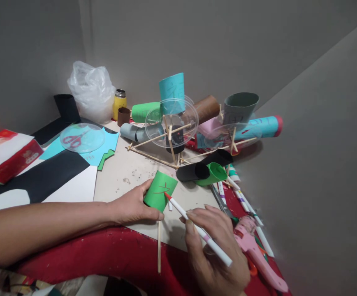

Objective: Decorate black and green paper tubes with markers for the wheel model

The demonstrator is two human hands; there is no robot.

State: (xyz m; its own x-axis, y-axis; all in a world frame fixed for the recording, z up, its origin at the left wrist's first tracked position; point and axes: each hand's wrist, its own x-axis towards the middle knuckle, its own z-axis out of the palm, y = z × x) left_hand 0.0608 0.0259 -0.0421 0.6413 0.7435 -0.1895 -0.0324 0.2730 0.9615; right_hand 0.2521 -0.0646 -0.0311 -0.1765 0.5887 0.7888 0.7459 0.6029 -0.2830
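Observation:
My left hand (138, 203) is wrapped round a green paper tube (158, 201), tilted a little to the right. Red strokes are drawn on the tube's near side. Between the fingers of my right hand (214, 242) is a white marker (198, 230), its red tip at the strokes on the tube. Two thin wooden sticks (159, 250) stretch down from below the tube over the red cloth (110, 255). Just behind the tube lie a black paper tube (191, 172) and a second green tube (212, 174).
Stick frames with clear plastic discs (154, 131) and coloured paper tubes stand at the back. A pink glue gun (258, 255) and several markers lie right. Left are black paper (55, 174), scissors (73, 140) under a clear disc, and a red box (12, 158). Grey walls (166, 37) enclose the table.

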